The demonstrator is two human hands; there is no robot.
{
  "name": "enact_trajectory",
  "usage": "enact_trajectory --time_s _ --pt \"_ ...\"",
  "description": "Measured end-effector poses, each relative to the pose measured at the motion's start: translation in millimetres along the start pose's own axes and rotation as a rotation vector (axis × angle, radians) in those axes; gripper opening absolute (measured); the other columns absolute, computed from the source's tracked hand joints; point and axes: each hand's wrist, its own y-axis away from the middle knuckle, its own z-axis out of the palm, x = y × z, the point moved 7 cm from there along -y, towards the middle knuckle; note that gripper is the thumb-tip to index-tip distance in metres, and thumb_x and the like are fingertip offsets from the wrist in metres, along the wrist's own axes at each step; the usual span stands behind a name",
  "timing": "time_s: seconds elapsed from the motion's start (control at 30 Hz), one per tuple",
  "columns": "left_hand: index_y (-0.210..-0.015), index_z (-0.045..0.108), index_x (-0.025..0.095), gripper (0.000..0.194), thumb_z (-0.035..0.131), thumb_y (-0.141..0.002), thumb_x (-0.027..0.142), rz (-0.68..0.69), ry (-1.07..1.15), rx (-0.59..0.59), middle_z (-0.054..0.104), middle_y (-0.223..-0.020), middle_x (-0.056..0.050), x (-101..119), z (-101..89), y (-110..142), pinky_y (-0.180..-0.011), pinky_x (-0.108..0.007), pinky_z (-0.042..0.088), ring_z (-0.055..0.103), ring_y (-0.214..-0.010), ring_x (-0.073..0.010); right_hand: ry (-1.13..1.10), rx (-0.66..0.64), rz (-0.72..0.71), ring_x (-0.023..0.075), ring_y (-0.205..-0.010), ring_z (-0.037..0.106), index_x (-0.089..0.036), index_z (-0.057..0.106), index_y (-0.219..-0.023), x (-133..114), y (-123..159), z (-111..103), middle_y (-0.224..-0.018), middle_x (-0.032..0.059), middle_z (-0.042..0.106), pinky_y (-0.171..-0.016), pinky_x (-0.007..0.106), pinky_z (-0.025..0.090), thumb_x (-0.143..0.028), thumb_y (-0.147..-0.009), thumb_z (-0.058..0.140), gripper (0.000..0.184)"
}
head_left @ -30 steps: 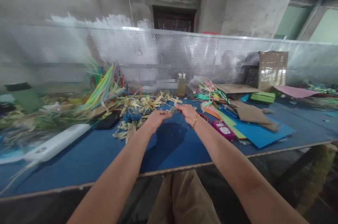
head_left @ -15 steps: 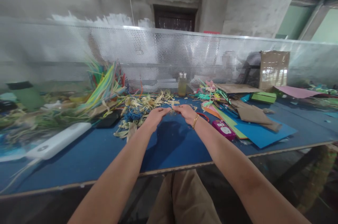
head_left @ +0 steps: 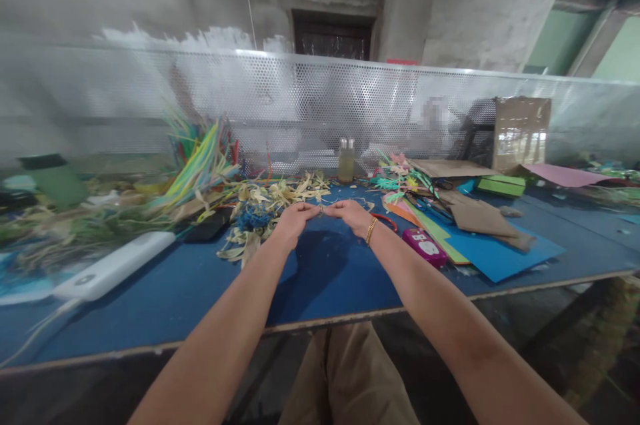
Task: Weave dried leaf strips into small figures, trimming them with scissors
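Note:
My left hand (head_left: 295, 219) and my right hand (head_left: 354, 215) meet over the blue tabletop, thumbs and forefingers pinched nearly tip to tip. Between the fingertips is a small piece of pale dry plant strand (head_left: 321, 210), mostly covered by the fingers. A gold bracelet (head_left: 371, 230) circles my right wrist. Close to my left hand lies a heap of dried husk strips (head_left: 280, 191) with a tangled blue bundle (head_left: 253, 217) among it. Red handles (head_left: 387, 222), perhaps of scissors, rest just right of my right hand.
A bottle of yellowish liquid (head_left: 346, 161) stands behind my hands. At the right are a purple case (head_left: 424, 247), blue paper (head_left: 505, 261) and brown card (head_left: 483, 217). Leftward lie a white power strip (head_left: 115, 266), colourful strands (head_left: 205, 161) and a green bottle (head_left: 55, 181). A perforated metal screen (head_left: 320, 98) runs behind.
My fingertips have drawn closer together, my right hand shifting slightly left. The strand between them, which stuck out more before, is now mostly covered. Other things stay in place.

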Motion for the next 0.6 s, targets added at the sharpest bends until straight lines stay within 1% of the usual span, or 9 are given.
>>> enact_trajectory --time_s 0.13,0.27,0.33,0.47,0.6 --pt "-0.064 0.057 0.017 0.027 0.073 -0.057 0.038 -0.005 0.047 0.004 0.049 -0.05 0.004 -6.1 -3.6 -7.8 -0.043 -0.023 0.02 0.033 -0.039 -0.0058 -0.01 0.011 0.003 0.0095 -0.061 0.05 -0.014 0.067 -0.062 -2.7 -0.1 -2.7 -0.061 -0.0001 0.062 -0.068 0.025 0.039 -0.03 -0.054 0.077 0.02" --pt "-0.061 0.055 0.016 0.03 0.071 -0.058 0.041 -0.007 0.046 0.011 0.049 -0.05 0.004 -9.2 -6.0 -12.2 -0.042 -0.023 0.02 0.033 -0.039 -0.0057 -0.03 0.027 -0.014 0.0093 -0.062 0.051 -0.015 0.066 -0.062 -7.6 1.8 -4.4 -0.062 -0.0005 0.062 -0.069 0.025 0.038 -0.028 -0.055 0.076 0.018" --pt "-0.063 0.057 0.016 0.031 0.072 -0.058 0.042 -0.023 0.055 0.034 0.052 -0.054 0.002 -10.5 -7.7 -12.9 -0.042 -0.022 0.022 0.037 -0.041 -0.0067 -0.04 0.051 -0.025 0.0092 -0.062 0.051 -0.015 0.067 -0.064 -9.0 2.0 -6.6 -0.063 -0.0007 0.063 -0.07 0.025 0.039 -0.026 -0.056 0.076 0.017" --pt "-0.068 0.061 0.015 0.033 0.073 -0.056 0.043 -0.089 0.119 0.093 0.063 -0.072 -0.004 -13.7 -10.7 -11.3 -0.044 -0.021 0.029 0.052 -0.055 -0.0107 -0.021 0.089 -0.069 0.01 -0.065 0.052 -0.016 0.067 -0.066 -12.5 1.7 -10.0 -0.066 -0.0003 0.063 -0.072 0.026 0.04 -0.026 -0.056 0.075 0.016" --pt "-0.068 0.064 0.015 0.037 0.073 -0.056 0.049 -0.206 0.137 0.067 0.066 -0.076 -0.007 -19.4 -6.5 -7.5 -0.045 -0.021 0.032 0.055 -0.059 -0.0128 0.099 0.064 -0.132 0.0115 -0.067 0.053 -0.018 0.067 -0.068 -16.9 3.3 -6.3 -0.066 -0.0006 0.063 -0.071 0.026 0.04 -0.028 -0.059 0.073 0.015"
